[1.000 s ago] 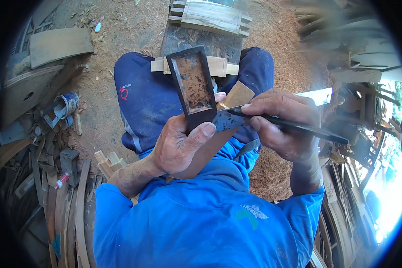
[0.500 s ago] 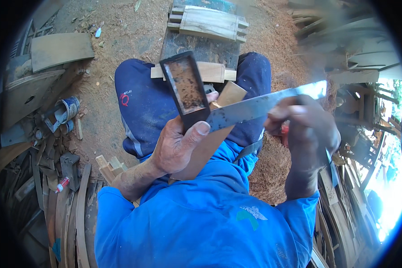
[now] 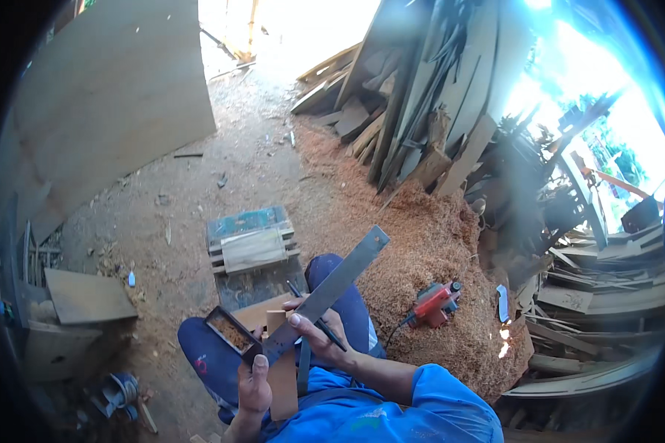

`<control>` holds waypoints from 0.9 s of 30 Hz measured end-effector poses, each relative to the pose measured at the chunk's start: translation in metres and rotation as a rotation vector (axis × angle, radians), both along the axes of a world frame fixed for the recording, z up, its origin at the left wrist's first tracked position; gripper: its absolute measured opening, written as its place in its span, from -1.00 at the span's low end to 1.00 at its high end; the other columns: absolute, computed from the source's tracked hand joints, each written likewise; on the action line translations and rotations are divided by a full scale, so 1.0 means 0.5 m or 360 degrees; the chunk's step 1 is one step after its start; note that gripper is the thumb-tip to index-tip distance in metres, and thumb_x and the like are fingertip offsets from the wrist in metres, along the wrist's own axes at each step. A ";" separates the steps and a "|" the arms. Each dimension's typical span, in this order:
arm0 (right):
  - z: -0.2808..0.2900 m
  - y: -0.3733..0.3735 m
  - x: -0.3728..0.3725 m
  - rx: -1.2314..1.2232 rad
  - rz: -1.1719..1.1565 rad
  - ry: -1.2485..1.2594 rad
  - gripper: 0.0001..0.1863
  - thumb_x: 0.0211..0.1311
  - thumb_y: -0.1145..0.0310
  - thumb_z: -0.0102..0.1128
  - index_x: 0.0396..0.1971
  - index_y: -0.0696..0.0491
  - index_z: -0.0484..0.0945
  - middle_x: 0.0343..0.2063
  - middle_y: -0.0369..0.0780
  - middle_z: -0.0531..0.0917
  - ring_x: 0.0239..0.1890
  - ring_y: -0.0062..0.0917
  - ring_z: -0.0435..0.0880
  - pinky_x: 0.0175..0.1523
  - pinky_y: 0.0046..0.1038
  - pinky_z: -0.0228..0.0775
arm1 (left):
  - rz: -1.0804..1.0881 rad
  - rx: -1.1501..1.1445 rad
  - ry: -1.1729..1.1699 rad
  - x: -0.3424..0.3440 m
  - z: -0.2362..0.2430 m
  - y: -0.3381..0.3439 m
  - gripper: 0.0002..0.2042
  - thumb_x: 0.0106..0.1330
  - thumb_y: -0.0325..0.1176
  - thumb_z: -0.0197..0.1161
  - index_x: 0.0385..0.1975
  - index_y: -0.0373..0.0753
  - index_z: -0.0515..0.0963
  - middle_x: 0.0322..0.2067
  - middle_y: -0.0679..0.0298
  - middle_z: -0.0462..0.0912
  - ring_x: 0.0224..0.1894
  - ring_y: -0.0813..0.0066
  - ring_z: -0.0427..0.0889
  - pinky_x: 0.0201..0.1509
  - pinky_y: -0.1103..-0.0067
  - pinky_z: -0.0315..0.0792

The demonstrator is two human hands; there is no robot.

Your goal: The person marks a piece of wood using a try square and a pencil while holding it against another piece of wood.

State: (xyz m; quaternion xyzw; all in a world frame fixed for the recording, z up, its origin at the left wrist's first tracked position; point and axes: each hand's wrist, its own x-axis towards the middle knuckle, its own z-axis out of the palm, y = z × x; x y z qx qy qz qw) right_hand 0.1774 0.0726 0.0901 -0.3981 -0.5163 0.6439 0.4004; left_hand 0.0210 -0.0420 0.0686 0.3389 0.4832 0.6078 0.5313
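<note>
My left hand [image 3: 256,390] is closed round the handle end of a try square [image 3: 335,286], its thumb on the metal. The square has a dark, frame-shaped handle and a long steel blade slanting up to the right. Under the blade lies a flat piece of wood [image 3: 283,387], held along with the square. My right hand [image 3: 324,334] grips a dark, pencil-like marker [image 3: 330,334] and presses its thumb on the middle of the blade. Fingers beneath the blade are partly hidden.
Before my knees, a low board [image 3: 253,289] carries wooden pieces [image 3: 253,251]. A red power tool [image 3: 434,304] lies on a heap of shavings [image 3: 414,244] to the right. Stacked planks [image 3: 451,96] lean beyond it; a large wooden sheet [image 3: 118,111] stands at left.
The view has tilted up and turned, showing more of the yard ahead. My right hand has moved from near the blade's far end to its middle, and the dark marker now shows in it.
</note>
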 end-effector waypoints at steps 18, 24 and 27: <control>0.088 0.004 -0.106 0.1174 0.0675 -0.1087 -0.36 0.09 -0.13 0.43 -0.21 0.18 0.46 -0.34 0.01 0.57 -0.25 -0.02 0.63 -0.16 -0.05 0.46 | -0.0313 -0.0179 0.0865 -0.066 -0.130 -0.028 -0.28 0.26 -0.14 0.45 0.34 -0.29 0.29 0.14 0.04 0.52 0.16 0.26 0.58 0.23 0.34 0.49; 0.047 -0.027 -0.142 0.1249 0.0663 -0.0939 -0.39 0.11 0.01 0.45 -0.07 0.20 0.47 -0.23 0.02 0.56 -0.25 -0.04 0.66 -0.17 -0.13 0.53 | -0.0095 -0.0153 0.0380 -0.045 -0.097 -0.041 -0.36 0.36 -0.34 0.24 0.40 -0.25 0.15 0.09 0.04 0.53 0.09 0.25 0.62 0.16 0.34 0.57; 0.083 -0.012 -0.074 0.1136 0.0381 -0.0612 -0.44 0.17 0.14 0.44 0.07 0.11 0.47 -0.19 -0.03 0.52 -0.17 -0.05 0.68 -0.13 -0.15 0.57 | 0.0019 -0.0055 -0.0113 -0.042 -0.071 -0.022 -0.39 0.41 -0.44 0.14 0.42 -0.23 0.07 0.06 0.04 0.54 0.06 0.25 0.64 0.12 0.34 0.60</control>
